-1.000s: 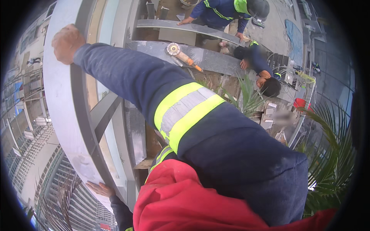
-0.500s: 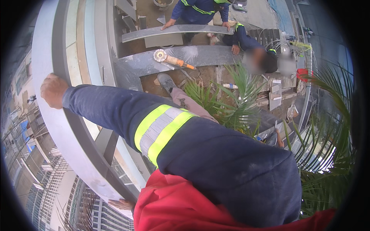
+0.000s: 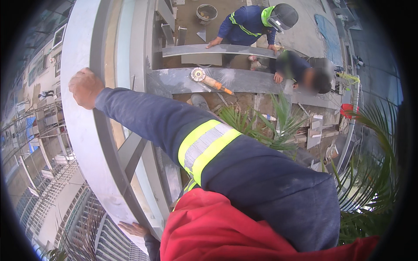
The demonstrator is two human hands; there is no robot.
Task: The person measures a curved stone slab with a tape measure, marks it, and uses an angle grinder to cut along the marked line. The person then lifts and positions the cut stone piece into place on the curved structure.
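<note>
My right hand (image 3: pixel 86 87) grips the edge of a long pale-grey metal beam (image 3: pixel 75 52) at the left, its fingers bent over it. The right arm, in a navy sleeve with a reflective yellow band, stretches across the middle of the view. Lower down, my left hand (image 3: pixel 133 229) rests on the same beam with fingers stretched out, its forearm mostly hidden by red fabric (image 3: pixel 204 222). An orange angle grinder (image 3: pixel 213 83) with a round disc lies on a wide grey plank (image 3: pixel 174 80) beyond my right arm. A crossbar (image 3: pixel 133 154) joins the beam to the frame beside it.
A helmeted co-worker (image 3: pixel 248 26) holds a narrow grey strip (image 3: pixel 187 51); another person (image 3: pixel 300 74) bends low with a hand on the plank. A bucket (image 3: pixel 206 12), offcuts, a red container (image 3: pixel 347 110) and palm fronds (image 3: pixel 365 165) lie around. Scaffolding (image 3: pixel 41 148) shows at left.
The view has shifted, bringing the bucket fully into sight. Both my hands stay on the beam. The bending co-worker's head has moved, and the helmeted worker keeps hold of the strip.
</note>
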